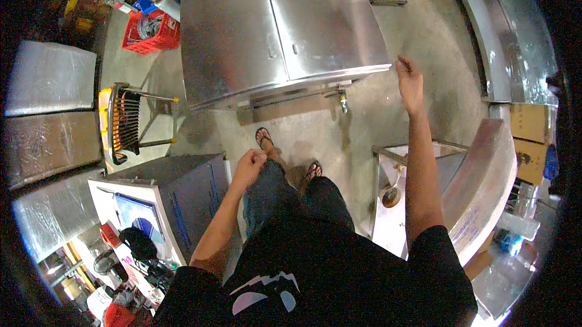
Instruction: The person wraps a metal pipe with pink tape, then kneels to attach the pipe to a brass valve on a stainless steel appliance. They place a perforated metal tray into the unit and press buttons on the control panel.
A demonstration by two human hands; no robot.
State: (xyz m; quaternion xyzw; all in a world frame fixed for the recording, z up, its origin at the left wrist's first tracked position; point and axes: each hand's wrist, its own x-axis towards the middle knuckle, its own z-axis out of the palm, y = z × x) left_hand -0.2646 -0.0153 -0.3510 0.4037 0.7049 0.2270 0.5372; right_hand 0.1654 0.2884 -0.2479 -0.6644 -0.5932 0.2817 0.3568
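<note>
A large stainless-steel cabinet with two doors (233, 36) lies ahead of me, a slim slot handle on each door. My right hand (410, 84) is stretched out just beyond the cabinet's near right corner. Its fingers are loosely bent and apart, with nothing seen in them, and a strip of floor shows between hand and metal. Lower down, my left hand (250, 168) hangs over my left leg, fingers curled in and no object visible. A small valve (344, 101) sticks out beneath the cabinet's near edge.
To my left stand a grey-sided cabinet (191, 200), a yellow-and-black folding step stool (124, 122) and wrapped boxes (51, 78). A red crate (163, 35) holds coiled hose or cable. On my right are a metal stand with a ladle (391, 195) and a long wrapped package (482, 187).
</note>
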